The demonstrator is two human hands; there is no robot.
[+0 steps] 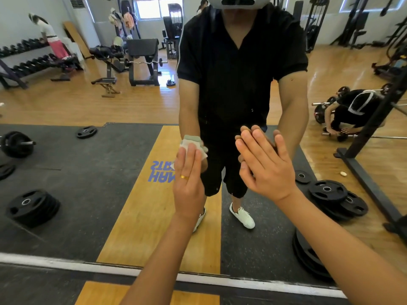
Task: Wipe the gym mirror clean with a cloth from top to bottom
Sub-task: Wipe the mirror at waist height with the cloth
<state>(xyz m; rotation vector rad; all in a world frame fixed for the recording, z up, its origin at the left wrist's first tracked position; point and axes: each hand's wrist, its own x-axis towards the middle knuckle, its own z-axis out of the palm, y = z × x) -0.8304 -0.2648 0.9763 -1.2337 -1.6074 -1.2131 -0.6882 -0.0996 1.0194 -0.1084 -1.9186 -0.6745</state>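
Note:
The gym mirror (92, 164) fills the view in front of me and shows my own reflection in black clothes. My left hand (189, 179), with a gold ring, presses a small pale cloth (190, 143) flat against the glass at about hip height of the reflection; its fingers lie straight over the cloth. My right hand (264, 164) rests flat on the glass to the right of it, fingers straight and together, holding nothing.
The mirror's white bottom edge (66, 264) runs across near the floor. A stack of black weight plates (308, 256) leans by the mirror low on the right. Reflected: benches, a dumbbell rack, loose plates on the black mat, other people, a rack post at right.

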